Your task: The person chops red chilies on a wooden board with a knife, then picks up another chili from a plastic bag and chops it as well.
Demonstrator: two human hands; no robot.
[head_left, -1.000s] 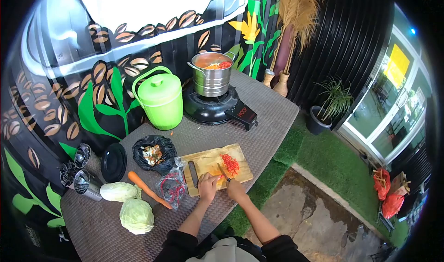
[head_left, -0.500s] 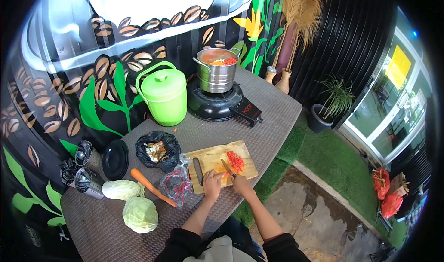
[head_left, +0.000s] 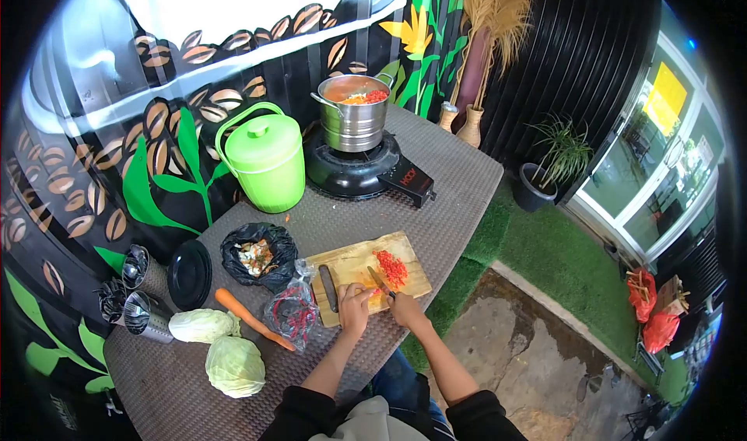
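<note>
Under the fingers: a wooden board (head_left: 350,259) on the bench (head_left: 323,228), with red bits (head_left: 391,269) heaped on it, just past the right fingers.

Right hand (head_left: 405,309): fingers wrapped round the handle of the knife (head_left: 376,278), so pretty clearly clamped on it.

Left hand (head_left: 355,309): fingers bent down over the board, tips right by the blade and a small red piece (head_left: 377,292). Can't tell if they're actually pinching it or just pressing on it, tbh.

Knife: sits ahead of the right fingers and just right of the left fingertips. Tip points away from the person and off to the left; the long axis runs diagonally from the right fingers outward, cutting across the board's longer side.

Blade risk: this is the one I'd worry about. Those left fingertips are really close to the edge, so if the red piece rolls or the knife slips sideways, that's a nick.

Red heap risk: it's loose and right beside the blade, so a wide sweep could scatter bits past the fingers and over the board's edge.

Board risk: its right-hand corner, beyond the right fingers, is near the bench edge. A hard sideways shove might slide it out.

Left of the left fingers: a crumpled clear bag (head_left: 292,316) up against the board, then a carrot (head_left: 250,317) beyond it.
</note>
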